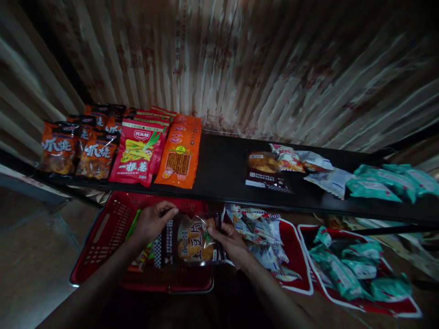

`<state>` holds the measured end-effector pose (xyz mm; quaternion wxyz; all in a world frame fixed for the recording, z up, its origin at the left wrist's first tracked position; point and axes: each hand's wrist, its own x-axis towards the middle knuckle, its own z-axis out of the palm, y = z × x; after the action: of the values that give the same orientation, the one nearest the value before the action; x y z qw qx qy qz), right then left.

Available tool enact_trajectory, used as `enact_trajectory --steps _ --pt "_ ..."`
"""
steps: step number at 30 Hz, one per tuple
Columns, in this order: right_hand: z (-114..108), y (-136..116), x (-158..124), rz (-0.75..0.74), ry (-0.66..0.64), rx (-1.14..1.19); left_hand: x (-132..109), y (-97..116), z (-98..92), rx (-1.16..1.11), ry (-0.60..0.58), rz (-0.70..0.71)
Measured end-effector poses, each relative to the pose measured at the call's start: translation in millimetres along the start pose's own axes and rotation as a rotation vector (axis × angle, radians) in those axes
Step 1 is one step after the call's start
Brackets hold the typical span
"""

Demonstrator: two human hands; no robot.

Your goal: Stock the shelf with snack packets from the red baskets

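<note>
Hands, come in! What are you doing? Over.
Right hand: gripping chip bag. Left hand: by bag's other end, contact unclear. Red basket partly hidden behind them.

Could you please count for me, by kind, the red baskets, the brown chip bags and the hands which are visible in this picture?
Red baskets: 3
Brown chip bags: 2 (held bag, shelf bag)
Hands: 2 (left hand, right hand)
Total: 7
</note>
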<state>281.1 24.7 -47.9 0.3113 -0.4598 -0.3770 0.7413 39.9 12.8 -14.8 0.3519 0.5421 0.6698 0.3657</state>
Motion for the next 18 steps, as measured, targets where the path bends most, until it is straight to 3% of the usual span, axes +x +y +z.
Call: enact_trajectory --steps 3,7,12,16,18 --pt "-4 -6 -8 -0.004 0.058 0.074 0 3 0.9 -0.414 0.14 -0.166" --pt "-4 -13 -17 0.02 0.083 0.232 -3 8 4.3 -0.77 0.092 -0.258" --pt "1 -13 -21 -0.039 0.209 0.452 -12 4 18.5 -0.879 -0.014 -0.287" --pt "4 -11 -26 -0.047 0.253 0.572 -17 4 28.3 -0.92 0.025 -0.44" --pt "5 -12 -28 -0.04 0.256 0.614 -16 6 30.6 -0.984 0.004 -0.439"
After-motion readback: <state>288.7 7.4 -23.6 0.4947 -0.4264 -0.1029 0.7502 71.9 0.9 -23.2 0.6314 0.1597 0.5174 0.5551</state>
